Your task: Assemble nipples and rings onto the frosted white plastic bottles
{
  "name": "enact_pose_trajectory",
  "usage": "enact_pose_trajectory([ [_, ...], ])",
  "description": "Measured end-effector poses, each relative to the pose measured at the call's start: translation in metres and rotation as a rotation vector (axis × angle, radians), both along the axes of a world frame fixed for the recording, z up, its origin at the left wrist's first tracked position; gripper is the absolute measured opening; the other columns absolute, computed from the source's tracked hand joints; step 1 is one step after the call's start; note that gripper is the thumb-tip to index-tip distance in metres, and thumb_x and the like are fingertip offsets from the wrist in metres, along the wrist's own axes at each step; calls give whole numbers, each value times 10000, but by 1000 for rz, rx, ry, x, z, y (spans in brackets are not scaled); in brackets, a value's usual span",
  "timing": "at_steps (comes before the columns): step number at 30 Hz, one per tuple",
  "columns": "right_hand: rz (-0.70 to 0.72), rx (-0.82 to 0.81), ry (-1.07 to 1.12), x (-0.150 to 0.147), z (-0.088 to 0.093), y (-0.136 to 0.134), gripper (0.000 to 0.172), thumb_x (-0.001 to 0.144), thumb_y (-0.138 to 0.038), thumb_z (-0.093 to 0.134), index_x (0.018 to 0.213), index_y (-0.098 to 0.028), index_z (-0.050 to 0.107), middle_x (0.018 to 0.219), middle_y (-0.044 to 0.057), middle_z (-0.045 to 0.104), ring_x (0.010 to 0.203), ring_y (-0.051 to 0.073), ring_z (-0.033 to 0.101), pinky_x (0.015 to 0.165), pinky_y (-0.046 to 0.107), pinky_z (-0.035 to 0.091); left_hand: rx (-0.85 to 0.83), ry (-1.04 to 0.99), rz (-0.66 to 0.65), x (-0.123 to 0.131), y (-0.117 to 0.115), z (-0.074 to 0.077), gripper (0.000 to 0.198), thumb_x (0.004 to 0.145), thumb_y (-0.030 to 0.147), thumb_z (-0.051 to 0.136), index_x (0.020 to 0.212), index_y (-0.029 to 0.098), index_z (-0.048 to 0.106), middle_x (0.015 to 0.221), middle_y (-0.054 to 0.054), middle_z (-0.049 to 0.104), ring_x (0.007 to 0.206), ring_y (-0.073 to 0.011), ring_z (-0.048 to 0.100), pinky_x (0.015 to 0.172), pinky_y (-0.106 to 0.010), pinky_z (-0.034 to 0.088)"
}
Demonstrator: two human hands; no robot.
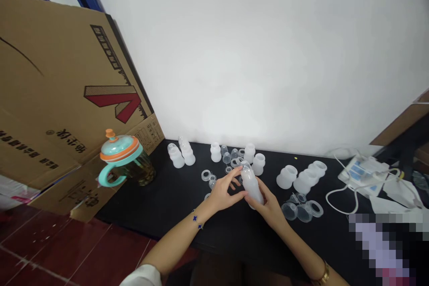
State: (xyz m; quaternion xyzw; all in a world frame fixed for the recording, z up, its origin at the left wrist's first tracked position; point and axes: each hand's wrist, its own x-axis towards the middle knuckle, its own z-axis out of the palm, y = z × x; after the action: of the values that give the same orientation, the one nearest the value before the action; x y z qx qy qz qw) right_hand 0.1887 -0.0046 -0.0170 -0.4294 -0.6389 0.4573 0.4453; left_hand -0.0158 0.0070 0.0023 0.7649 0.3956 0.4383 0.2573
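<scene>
The right hand [270, 205] wraps a topped bottle [252, 187]; the left hand [221, 191] touches it, loosely spread. Well left of it, paired bottles [177, 158] look done; open bottles [287, 178] rightward look undone.

Counted: six uncapped, waisted white plastic bottles [258, 165], three dome-capped white plastic bottles [253, 189], one turquoise-lidded clear pitcher [130, 163], plus loose clear plastic domes [304, 213] too overlapped to count.

Cannot see part of the bottle's [253, 183] lower end beneath the right hand [271, 208], nor all of the small clear piece [207, 196] behind the left hand [223, 193]. Lose the cardboard box [43, 71] past the left edge, the sleeve [144, 275] past the bottom. Cannot identify anything under the pixelated patch [378, 248].
</scene>
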Motion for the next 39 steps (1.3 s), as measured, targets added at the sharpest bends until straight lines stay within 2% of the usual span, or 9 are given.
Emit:
enact_pose_trajectory([
  [6, 33, -15, -3, 2, -6, 2, 827, 796, -432, 774, 1508, -249, 396, 1511, 102, 484, 1355, 329, 481, 1084, 457, 438, -95, -19, -23, 0, -1, 2, 765, 863, 399, 677, 1507, 309, 273, 1244, -46, 692, 938, -182, 722, 740, -298, 618],
  [13, 117, -16, -31, 0, -1, -3, 979, 790, -413, 785, 1581, -283, 222, 1571, 107, 391, 1338, 350, 489, 914, 413, 563, -136, -58, -13, 4, -3, 4, 884, 824, 394, 731, 1534, 322, 209, 1194, -22, 714, 976, -191, 716, 834, -343, 608],
  [18, 117, 31, -63, 0, -1, -3, 997, 806, -412, 771, 1592, -289, 170, 1588, 99, 359, 1310, 343, 508, 915, 421, 564, -172, -107, -20, 10, -5, 2, 979, 795, 372, 769, 1551, 332, 149, 1171, -27, 715, 970, -200, 707, 841, -363, 602],
  [23, 106, 46, -152, 1, -3, -3, 999, 829, -428, 744, 1600, -287, 125, 1555, 106, 408, 1023, 277, 655, 756, 376, 600, -193, -166, -27, 11, -4, 2, 1004, 761, 342, 801, 1549, 332, 180, 1173, -49, 706, 968, -221, 708, 836, -384, 606],
  [26, 90, 85, -184, 1, -3, -3, 967, 835, -421, 735, 1597, -298, 153, 1566, 115, 391, 837, 219, 662, 653, 348, 592, -185, -232, -31, 12, -5, 1, 1019, 763, 313, 796, 1555, 324, 156, 1179, -63, 700, 960, -224, 713, 826, -393, 614],
  [29, 79, 133, -219, 1, -3, -5, 937, 834, -407, 736, 1589, -320, 188, 1576, 118, 371, 788, 192, 646, 626, 339, 589, -136, -315, -5, 13, -7, 1, 1084, 765, 293, 793, 1567, 306, 64, 1162, -77, 703, 948, -223, 715, 810, -384, 616],
  [33, 67, 181, -238, 1, -2, -6, 884, 866, -390, 698, 1584, -324, 188, 1417, 102, 540, 931, 223, 627, 618, 307, 585, -43, -389, 188, 1, 1, 5, 1018, 788, 339, 769, 1551, 263, 100, 1125, -89, 703, 920, -216, 714, 817, -373, 603],
  [37, 59, 178, -230, 1, 5, -8, 811, 900, -380, 652, 1573, -324, 202, 1388, 95, 553, 954, 214, 612, 609, 290, 586, 68, -370, 608, -31, 17, 19, 753, 821, 431, 707, 1433, 211, 329, 1164, -110, 675, 982, -226, 696, 869, -359, 578],
  [39, 52, 160, -240, 1, 8, -9, 773, 910, -390, 636, 1564, -317, 230, 1379, 97, 559, 946, 215, 615, 603, 290, 592, 97, -298, 812, -50, 24, 28, 555, 845, 457, 671, 1288, 188, 473, 1133, -109, 671, 1008, -232, 682, 892, -349, 562],
])
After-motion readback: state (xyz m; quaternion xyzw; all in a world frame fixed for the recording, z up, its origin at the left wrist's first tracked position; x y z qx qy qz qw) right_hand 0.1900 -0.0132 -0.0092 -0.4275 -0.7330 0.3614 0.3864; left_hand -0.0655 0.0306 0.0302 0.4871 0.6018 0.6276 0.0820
